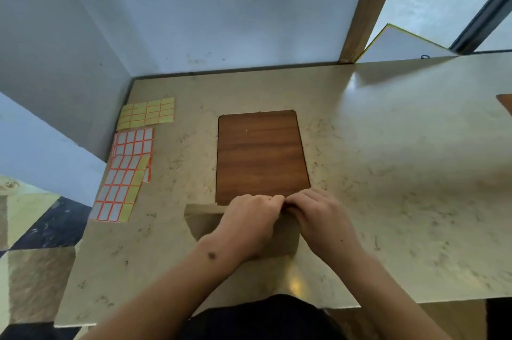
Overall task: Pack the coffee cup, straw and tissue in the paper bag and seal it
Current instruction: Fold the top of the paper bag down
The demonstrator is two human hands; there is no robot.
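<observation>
Paper bag (203, 221) lies at the near edge of the counter (388, 173), mostly hidden under our two hands, with only its brown left corner and a strip of its near edge showing. Our left hand (249, 224) and right hand (322, 219) rest on top of it, knuckles up and fingertips meeting at the bag's far edge, fingers curled and pressed down on the paper as though pinching a fold; whether any flap is truly caught between the fingers we cannot tell. We see no coffee cup, straw or tissue, so we judge they are already inside and that we are at the sealing step, folding the mouth over. The next move probably calls for keeping one hand on the fold while the other reaches left for a sticker to fix it. Sheets of labels, a yellow sheet (146, 113) farther off and orange-bordered sheets (124, 173) nearer, lie at the left of the counter. A dark wooden panel (261, 154) lies just beyond the bag. The counter is pale and marbled, set against blue-grey walls, with a wooden post (368, 7) at the far right.
</observation>
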